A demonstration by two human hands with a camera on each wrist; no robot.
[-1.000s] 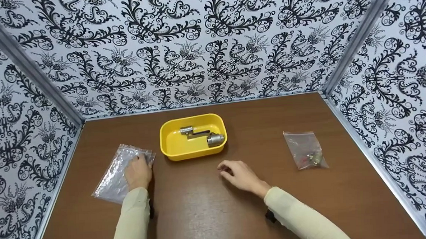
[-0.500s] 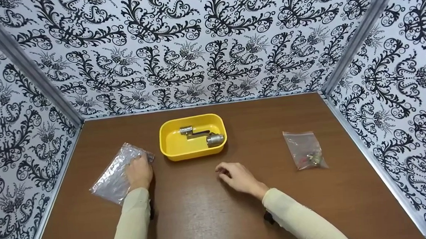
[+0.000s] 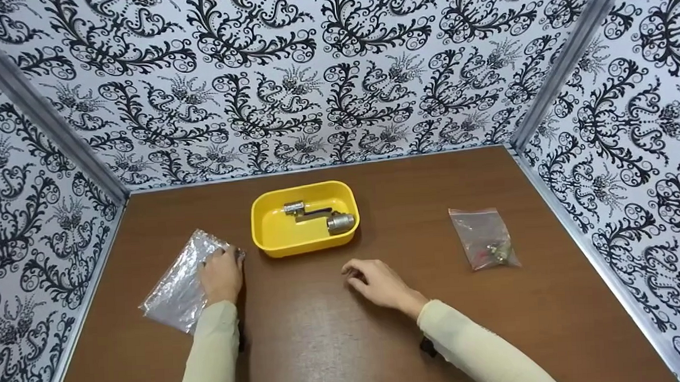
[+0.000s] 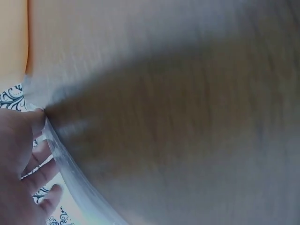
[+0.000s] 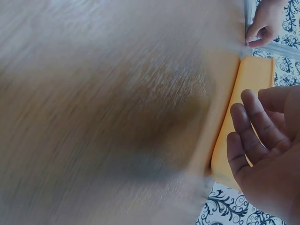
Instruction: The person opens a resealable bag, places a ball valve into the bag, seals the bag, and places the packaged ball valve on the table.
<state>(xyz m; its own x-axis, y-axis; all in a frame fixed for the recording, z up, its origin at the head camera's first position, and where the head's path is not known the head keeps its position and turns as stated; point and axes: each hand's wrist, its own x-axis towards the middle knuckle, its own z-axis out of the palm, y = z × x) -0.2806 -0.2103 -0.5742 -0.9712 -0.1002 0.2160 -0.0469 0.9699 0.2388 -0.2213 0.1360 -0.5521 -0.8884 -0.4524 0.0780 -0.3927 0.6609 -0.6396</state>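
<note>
My left hand (image 3: 222, 275) pinches the near-right upper corner of a clear plastic bag (image 3: 178, 293) lying on the left of the table. In the left wrist view the thumb and fingers (image 4: 38, 123) meet the bag's edge (image 4: 77, 180), and the other fingers are loosely bent. My right hand (image 3: 378, 282) hovers just above the table in front of the yellow tray (image 3: 296, 250), its fingers relaxed and holding nothing. Inside the tray lie a small metal valve (image 3: 295, 208) with a dark lever (image 3: 317, 212) and a larger metal fitting (image 3: 341, 222).
On the right of the brown table (image 3: 410, 211) lies a smaller clear zip bag (image 3: 479, 231) with red and brass-coloured parts (image 3: 496, 254) in it. Patterned walls (image 3: 324, 88) with grey metal edges enclose the table at the back and both sides.
The bag under my left hand has turned and slid slightly toward the left and near side. My left fingers have shifted on its corner. The right hand has drifted slightly left.
</note>
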